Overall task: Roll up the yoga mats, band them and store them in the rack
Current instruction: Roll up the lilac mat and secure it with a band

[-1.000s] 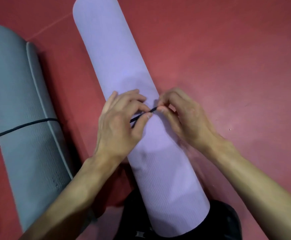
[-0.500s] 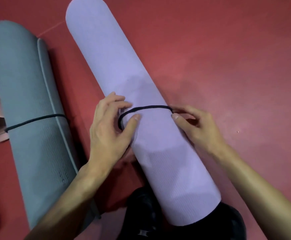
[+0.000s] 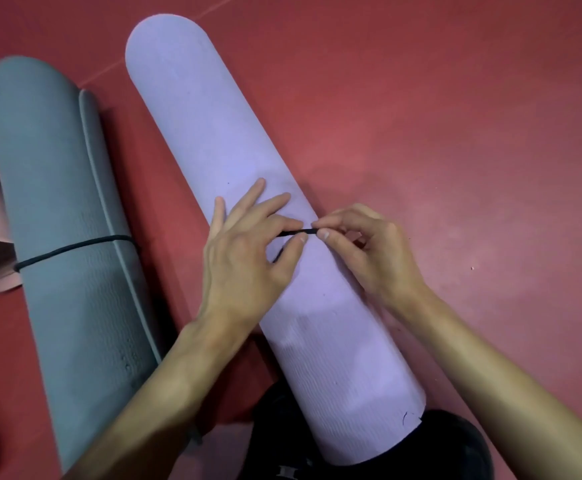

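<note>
The lilac rolled yoga mat [image 3: 213, 133] lies directly under both hands. Its long axis runs from the near end by the person's lap, below the wrists, away past the fingertips and slanting to the left. The elastic band [image 3: 298, 232] crosses that axis on the crown of the roll, about halfway along. Only a short black stretch shows between the two hands, so I cannot tell whether it passes all the way round underneath. The left hand [image 3: 244, 258] comes over from the roll's left flank, its outer fingers flat on the mat while thumb and forefinger pinch the band. The right hand [image 3: 369, 251] comes in from the right flank with fingers curled, thumb and forefinger nipping the band's other end. The fingertips of the two hands nearly meet. Neither hand is nearer, so the next move looks like a two-handed job across the roll rather than along it. Well to the left of the left hand lies a grey rolled mat [image 3: 57, 168], already bound with a dark loop [image 3: 75, 249], on the red floor [image 3: 455, 133].
</note>
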A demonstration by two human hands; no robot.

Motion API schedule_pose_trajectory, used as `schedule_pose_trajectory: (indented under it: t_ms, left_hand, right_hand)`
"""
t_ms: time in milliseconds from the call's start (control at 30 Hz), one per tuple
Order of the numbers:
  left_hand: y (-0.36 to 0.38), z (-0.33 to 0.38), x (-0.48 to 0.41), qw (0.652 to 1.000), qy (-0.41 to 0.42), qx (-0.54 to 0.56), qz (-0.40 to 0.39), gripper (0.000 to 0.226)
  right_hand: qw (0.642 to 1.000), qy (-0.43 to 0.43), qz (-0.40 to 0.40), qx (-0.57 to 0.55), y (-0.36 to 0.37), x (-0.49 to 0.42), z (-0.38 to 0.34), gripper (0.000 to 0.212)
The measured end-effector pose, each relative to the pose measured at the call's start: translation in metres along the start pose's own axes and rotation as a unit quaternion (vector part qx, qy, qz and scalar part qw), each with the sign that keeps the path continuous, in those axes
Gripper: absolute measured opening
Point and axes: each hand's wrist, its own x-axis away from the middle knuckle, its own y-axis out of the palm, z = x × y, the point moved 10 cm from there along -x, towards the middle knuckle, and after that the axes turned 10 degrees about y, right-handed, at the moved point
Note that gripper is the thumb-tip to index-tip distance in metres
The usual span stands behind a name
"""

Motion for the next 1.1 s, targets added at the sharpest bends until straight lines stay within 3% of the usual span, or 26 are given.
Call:
schedule_pose_trajectory:
  t_ms: [133,367,433,500,633,800,900,967,1100]
  left_hand:
    - [-0.005,0.002,-0.007,1.000,-0.008,-0.013,0.027,0.011]
    - [-0.028,-0.038,-0.024,0.993,-0.055,0.022,0.106,0.007]
    - [-0.023,-0.036,-0.018,0.994,-0.059,0.034,0.084,0.010]
    - [-0.017,-0.034,-0.008,0.994,-0.070,0.038,0.073,0.015]
    - [-0.007,-0.028,0.004,0.990,-0.089,0.066,0.087,0.043]
    - [-0.022,-0.029,0.029,0.986,-0.088,0.065,0.125,0.039]
    - [-0.038,-0.016,0.024,0.994,-0.029,0.002,0.104,0.035]
    - [-0.034,-0.006,0.008,0.998,0.014,-0.026,0.048,0.035]
    - [-0.022,-0.015,-0.015,0.995,-0.012,-0.074,-0.067,0.030]
  right_hand:
    - [0.991,-0.041,0.049,0.115,0.004,-0.006,-0.016,0.013]
    - [0.991,-0.114,0.038,0.060,0.023,-0.056,-0.064,0.010]
    - [0.997,-0.070,0.017,0.007,0.028,-0.056,-0.046,0.014]
    - [0.996,0.027,0.000,-0.080,0.027,-0.048,-0.014,0.029]
    - [0.972,0.181,-0.040,-0.144,0.031,-0.026,0.024,0.050]
    - [0.983,0.127,-0.025,-0.127,0.040,0.019,-0.005,0.040]
    - [0.979,0.129,-0.020,-0.159,0.032,0.021,-0.011,0.041]
    - [0.975,0.124,-0.026,-0.182,0.024,0.015,-0.015,0.041]
    - [0.963,0.111,-0.074,-0.235,0.028,0.007,-0.024,0.040]
